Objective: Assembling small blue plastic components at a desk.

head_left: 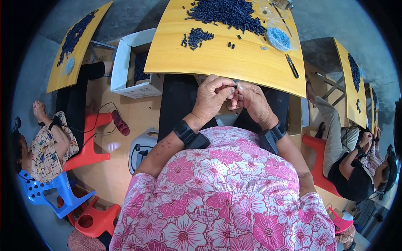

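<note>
1 blk pc (pixel 235 86) btwn L hand (pixel 210 97), R hand (pixel 256 103).

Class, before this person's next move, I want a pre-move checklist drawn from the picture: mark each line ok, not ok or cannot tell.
1. Small dark piece held: ok, it shows at the fingertips of the left hand.
2. Right hand in position: ok, its fingertips meet the left's at the piece.
3. Piece's condition: cannot tell, mostly hidden by the hands.
4. Black snips within reach: probably ok, lying on the tabletop, to the right.
5. Pale blue bits contained: not ok, a few lie outside their clear dish.
</note>
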Demonstrator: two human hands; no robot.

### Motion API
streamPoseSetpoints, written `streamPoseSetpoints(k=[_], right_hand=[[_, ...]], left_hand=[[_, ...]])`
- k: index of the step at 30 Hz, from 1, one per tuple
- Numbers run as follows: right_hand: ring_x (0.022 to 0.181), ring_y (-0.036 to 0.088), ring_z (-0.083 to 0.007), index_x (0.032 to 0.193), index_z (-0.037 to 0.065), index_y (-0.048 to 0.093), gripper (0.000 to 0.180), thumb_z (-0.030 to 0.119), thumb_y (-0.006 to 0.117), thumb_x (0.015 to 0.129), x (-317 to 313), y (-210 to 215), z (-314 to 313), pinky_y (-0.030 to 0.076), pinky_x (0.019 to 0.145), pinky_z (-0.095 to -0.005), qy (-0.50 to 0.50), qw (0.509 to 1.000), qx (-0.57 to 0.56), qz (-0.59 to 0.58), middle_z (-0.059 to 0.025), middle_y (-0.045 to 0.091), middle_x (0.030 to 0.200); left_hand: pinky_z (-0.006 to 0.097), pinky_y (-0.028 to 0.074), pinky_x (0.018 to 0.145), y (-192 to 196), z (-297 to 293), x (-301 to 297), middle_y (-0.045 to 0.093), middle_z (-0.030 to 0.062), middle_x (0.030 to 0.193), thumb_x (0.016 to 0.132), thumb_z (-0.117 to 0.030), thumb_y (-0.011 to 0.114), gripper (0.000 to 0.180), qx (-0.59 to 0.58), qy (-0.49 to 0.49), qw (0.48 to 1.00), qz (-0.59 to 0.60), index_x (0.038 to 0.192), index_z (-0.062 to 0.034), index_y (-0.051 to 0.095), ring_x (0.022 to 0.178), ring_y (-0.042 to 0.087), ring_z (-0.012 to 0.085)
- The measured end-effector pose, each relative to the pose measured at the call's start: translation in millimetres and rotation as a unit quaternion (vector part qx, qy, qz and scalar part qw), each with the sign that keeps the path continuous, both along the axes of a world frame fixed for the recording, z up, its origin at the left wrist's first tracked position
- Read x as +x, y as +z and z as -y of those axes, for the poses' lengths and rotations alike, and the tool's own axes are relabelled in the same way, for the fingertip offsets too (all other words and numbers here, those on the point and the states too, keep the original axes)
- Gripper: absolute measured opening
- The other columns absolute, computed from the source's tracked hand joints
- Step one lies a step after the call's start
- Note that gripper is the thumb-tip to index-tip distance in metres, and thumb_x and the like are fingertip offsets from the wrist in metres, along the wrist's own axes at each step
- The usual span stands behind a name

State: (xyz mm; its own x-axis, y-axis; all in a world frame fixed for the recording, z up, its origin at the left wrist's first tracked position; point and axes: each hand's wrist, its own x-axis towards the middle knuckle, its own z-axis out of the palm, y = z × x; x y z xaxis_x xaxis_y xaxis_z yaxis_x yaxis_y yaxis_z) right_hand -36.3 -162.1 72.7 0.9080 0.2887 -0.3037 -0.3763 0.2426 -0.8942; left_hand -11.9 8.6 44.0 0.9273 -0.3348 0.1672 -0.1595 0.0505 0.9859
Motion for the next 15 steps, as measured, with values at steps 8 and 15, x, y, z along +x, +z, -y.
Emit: streamPoseSetpoints(k=[8, 15], right_hand=[[0.066, 0.054, -0.0097, 0.096, 0.000, 0.060, 0.030, 0.028, 0.050, 0.095, 0.2, 1.0, 2.4, 0.049, 0.064, -0.0256, 0.009, 1.000, 0.028, -0.008, -0.0043, 0.059, 0.081], [0.066, 0.054, -0.0072, 0.105, 0.003, 0.059, 0.023, 0.022, 0.050, 0.095, 1.1, 0.1, 3.5, 0.046, 0.059, -0.0216, 0.026, 0.996, -0.057, 0.057, 0.0002, 0.059, 0.083]], left_hand=[[0.023, 0.050, 0.072, 10.5, 0.7, -2.3, 0.056, 0.0043, 0.092, 0.087, -0.001, 0.061, 0.010, 0.027, 0.019, 0.999, 0.043, 0.096, 0.0018, 0.065, 0.079, 0.060, 0.0103], [0.021, 0.050, 0.072, 6.5, -5.4, -1.5, 0.053, 0.0019, 0.093, 0.090, -0.008, 0.060, 0.034, -0.013, -0.050, 0.996, -0.068, 0.123, -0.0001, 0.055, 0.080, 0.057, 0.0072]])
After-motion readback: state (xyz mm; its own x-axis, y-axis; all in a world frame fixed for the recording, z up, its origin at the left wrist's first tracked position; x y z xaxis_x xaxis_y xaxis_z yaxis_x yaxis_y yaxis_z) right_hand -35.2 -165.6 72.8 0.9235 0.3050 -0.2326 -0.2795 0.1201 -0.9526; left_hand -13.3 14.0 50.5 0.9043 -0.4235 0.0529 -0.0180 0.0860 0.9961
